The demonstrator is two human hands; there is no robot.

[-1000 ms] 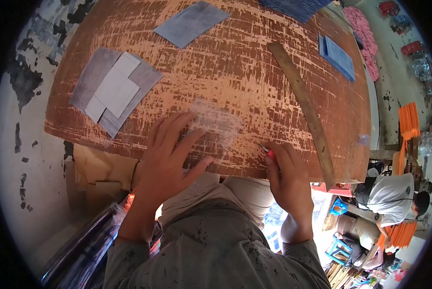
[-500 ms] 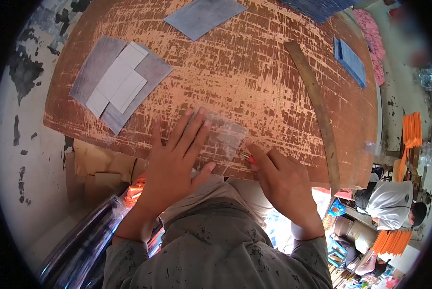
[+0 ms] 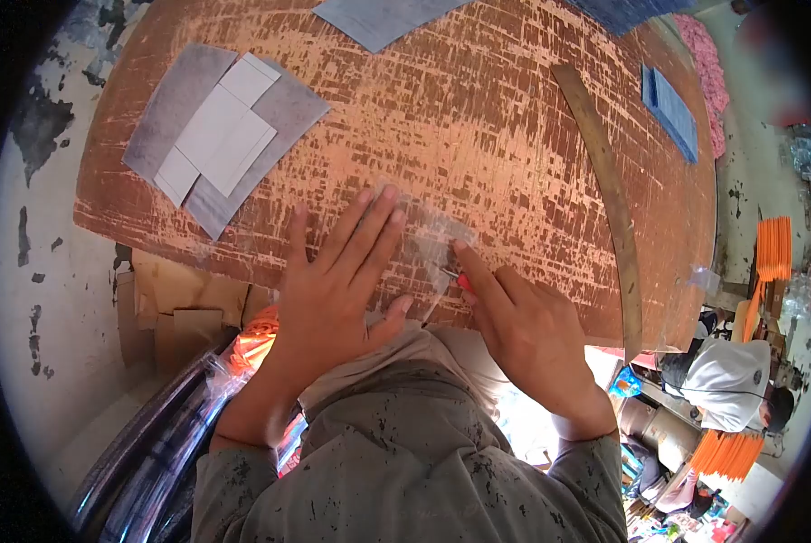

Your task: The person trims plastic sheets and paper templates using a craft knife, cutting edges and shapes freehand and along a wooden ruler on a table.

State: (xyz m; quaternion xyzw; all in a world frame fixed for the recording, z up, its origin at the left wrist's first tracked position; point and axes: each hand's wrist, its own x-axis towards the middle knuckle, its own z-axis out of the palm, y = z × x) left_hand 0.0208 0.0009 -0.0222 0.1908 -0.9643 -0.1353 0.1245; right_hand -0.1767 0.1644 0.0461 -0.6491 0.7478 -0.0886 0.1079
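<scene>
My left hand (image 3: 337, 276) lies flat with fingers spread, pressing a clear plastic sheet (image 3: 432, 235) onto the worn table near its front edge. My right hand (image 3: 532, 326) is closed around a small red-handled cutter (image 3: 463, 282), its index finger stretched along the tool. The thin metal tip points left and touches or hovers over the right part of the sheet; I cannot tell which. Most of the handle is hidden by my fingers.
A long metal ruler (image 3: 604, 195) lies on the table (image 3: 478, 136) to the right. Grey sheets (image 3: 172, 109) with a white paper template (image 3: 220, 136) are at left. Folded blue pieces (image 3: 669, 113) sit far right. A person (image 3: 726, 385) is beyond the table at right.
My right hand has moved a little forward and left with the cutter over the plastic sheet. The left hand stays flat on it. The whole view has shifted slightly.
</scene>
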